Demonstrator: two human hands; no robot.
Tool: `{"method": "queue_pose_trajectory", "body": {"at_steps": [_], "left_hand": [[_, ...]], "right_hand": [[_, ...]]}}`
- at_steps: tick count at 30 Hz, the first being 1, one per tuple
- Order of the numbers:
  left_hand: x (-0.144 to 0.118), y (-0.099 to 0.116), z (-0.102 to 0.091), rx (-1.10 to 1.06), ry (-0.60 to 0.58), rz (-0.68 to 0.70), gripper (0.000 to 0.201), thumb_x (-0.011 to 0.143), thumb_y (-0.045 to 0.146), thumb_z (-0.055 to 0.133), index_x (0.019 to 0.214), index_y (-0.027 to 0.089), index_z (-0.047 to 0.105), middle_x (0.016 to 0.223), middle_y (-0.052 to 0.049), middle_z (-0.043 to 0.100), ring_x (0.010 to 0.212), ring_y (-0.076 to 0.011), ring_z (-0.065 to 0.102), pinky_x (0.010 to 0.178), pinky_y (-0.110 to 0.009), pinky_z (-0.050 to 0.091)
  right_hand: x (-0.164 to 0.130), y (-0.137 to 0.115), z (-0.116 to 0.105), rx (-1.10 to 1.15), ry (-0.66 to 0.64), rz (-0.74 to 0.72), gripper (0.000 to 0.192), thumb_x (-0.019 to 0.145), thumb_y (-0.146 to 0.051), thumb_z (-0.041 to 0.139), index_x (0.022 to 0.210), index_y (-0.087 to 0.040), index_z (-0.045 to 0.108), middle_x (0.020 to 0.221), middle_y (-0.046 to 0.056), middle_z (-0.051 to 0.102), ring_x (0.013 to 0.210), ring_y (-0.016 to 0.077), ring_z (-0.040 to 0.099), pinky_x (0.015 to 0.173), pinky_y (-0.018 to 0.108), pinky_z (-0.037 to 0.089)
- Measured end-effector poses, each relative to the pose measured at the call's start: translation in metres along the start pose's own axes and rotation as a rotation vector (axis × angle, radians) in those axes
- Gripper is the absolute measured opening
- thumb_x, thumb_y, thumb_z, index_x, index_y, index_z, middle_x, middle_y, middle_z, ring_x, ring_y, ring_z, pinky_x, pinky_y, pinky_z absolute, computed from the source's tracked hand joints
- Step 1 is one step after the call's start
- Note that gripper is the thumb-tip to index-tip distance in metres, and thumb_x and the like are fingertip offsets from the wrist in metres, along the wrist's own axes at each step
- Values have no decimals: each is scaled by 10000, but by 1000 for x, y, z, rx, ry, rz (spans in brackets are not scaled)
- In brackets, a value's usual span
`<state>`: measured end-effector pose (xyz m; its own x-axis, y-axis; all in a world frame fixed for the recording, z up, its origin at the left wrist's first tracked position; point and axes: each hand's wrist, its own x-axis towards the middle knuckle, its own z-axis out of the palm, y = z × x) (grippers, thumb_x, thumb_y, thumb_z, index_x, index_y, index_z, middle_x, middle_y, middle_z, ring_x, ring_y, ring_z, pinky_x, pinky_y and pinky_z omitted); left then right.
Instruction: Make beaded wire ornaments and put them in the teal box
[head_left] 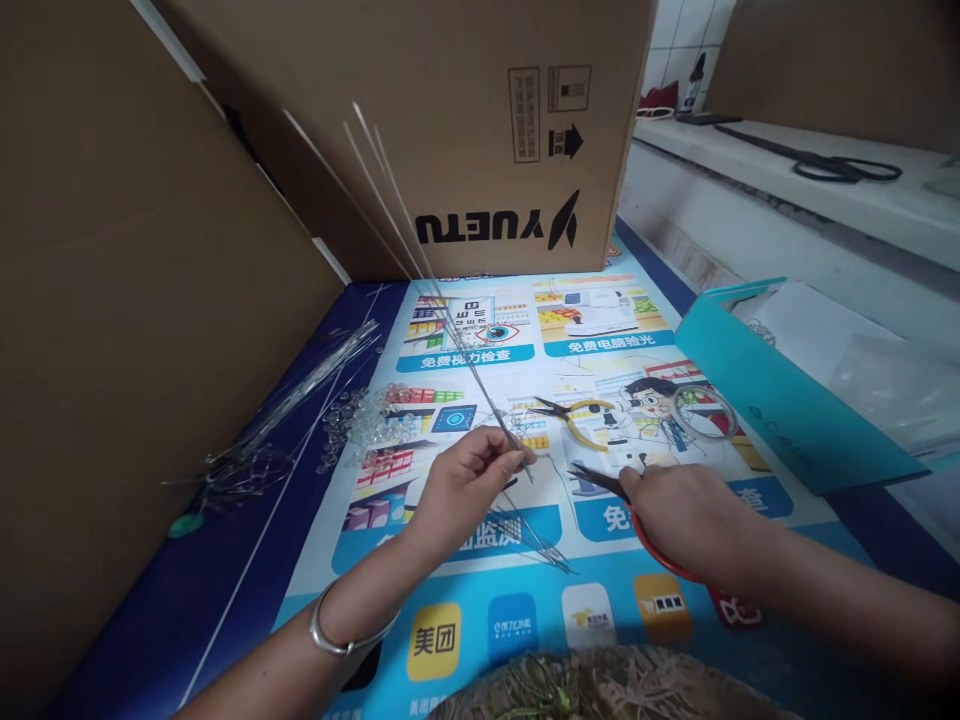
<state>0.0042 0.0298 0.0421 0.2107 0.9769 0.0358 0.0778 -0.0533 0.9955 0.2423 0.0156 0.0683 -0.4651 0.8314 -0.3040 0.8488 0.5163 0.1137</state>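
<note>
My left hand (476, 475) pinches several long thin wires (435, 290), which rise up and to the left in front of the cardboard box. Their lower ends poke out just past my fingertips. In my right hand (694, 520) is a pair of scissors (660, 550) with red handles, its dark blades pointing left towards the wire ends but apart from them. Yellow-handled pliers (581, 420) lie on the printed mat beyond my hands. Some short wire pieces (547, 550) lie under and in front of my left hand.
Clear beads (364, 425) are heaped left of centre, beside a wire bundle (307, 390). A coil of wire (705, 412) and a teal box (795, 400) lie right. Cardboard (480, 110) walls off the back and left. Large black scissors (847, 168) rest on the ledge.
</note>
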Motion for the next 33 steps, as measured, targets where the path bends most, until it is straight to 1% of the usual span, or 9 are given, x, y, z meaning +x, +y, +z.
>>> {"method": "queue_pose_trajectory", "body": {"at_steps": [3, 8, 10, 12, 14, 18, 22, 28, 33], "left_hand": [[0, -1, 0, 3, -15, 2, 58, 824, 199, 499, 776, 165, 498, 850, -44, 640, 793, -134, 596, 743, -282, 481], [0, -2, 2, 27, -18, 21, 78, 829, 196, 486, 757, 168, 485, 847, -44, 637, 794, -136, 595, 731, -283, 476], [1, -4, 4, 53, -20, 32, 64, 832, 198, 481, 776, 168, 493, 863, -48, 638, 811, -143, 595, 727, -286, 474], [4, -7, 7, 101, -26, 37, 60, 833, 204, 477, 789, 169, 499, 877, -51, 642, 815, -147, 598, 709, -281, 472], [6, -12, 10, 144, -43, 40, 64, 827, 207, 485, 773, 172, 491, 868, -48, 648, 821, -154, 607, 692, -274, 471], [10, -23, 14, 192, -106, 38, 84, 818, 193, 491, 736, 174, 485, 844, -40, 653, 853, -162, 619, 686, -256, 465], [9, -27, 13, 242, -104, 58, 52, 819, 184, 493, 772, 179, 515, 874, -32, 654, 872, -155, 617, 705, -247, 455], [6, -31, 10, 242, -130, 26, 43, 823, 195, 498, 817, 177, 536, 895, -41, 659, 893, -159, 615, 738, -265, 461], [5, -36, 10, 183, -139, -7, 62, 835, 224, 490, 837, 170, 522, 916, -56, 665, 893, -163, 615, 749, -282, 468]], "right_hand": [[4, -11, 3, 13, -27, -47, 194, 743, -144, 462, 926, -151, 525, 714, 109, 624, 583, 213, 582, 464, 250, 296], [5, -41, 6, 34, -53, -162, 210, 698, -167, 514, 907, -145, 523, 695, 97, 607, 567, 195, 579, 468, 241, 312], [3, -48, 6, 42, -51, -230, 214, 682, -163, 528, 895, -151, 522, 706, 88, 604, 556, 186, 570, 468, 236, 312], [0, -49, 7, 52, -47, -279, 203, 673, -164, 534, 876, -159, 521, 709, 79, 601, 541, 181, 558, 462, 233, 300], [-3, -46, 8, 55, -57, -297, 207, 664, -177, 541, 870, -167, 522, 701, 71, 598, 536, 187, 552, 447, 234, 272], [-13, -31, 10, 99, -50, -278, 209, 668, -190, 532, 877, -187, 526, 703, 51, 603, 534, 196, 547, 425, 244, 183], [-23, -16, 11, 195, -56, -240, 146, 723, -192, 476, 861, -209, 521, 718, 32, 614, 541, 188, 546, 441, 253, 127], [-23, -5, 16, 232, -34, -164, 151, 829, -276, 401, 906, -221, 519, 772, 43, 635, 614, 215, 571, 476, 259, 121], [-20, 2, 23, 252, -40, -138, 165, 832, -342, 417, 911, -237, 517, 773, 34, 638, 611, 220, 570, 477, 253, 130]]}}
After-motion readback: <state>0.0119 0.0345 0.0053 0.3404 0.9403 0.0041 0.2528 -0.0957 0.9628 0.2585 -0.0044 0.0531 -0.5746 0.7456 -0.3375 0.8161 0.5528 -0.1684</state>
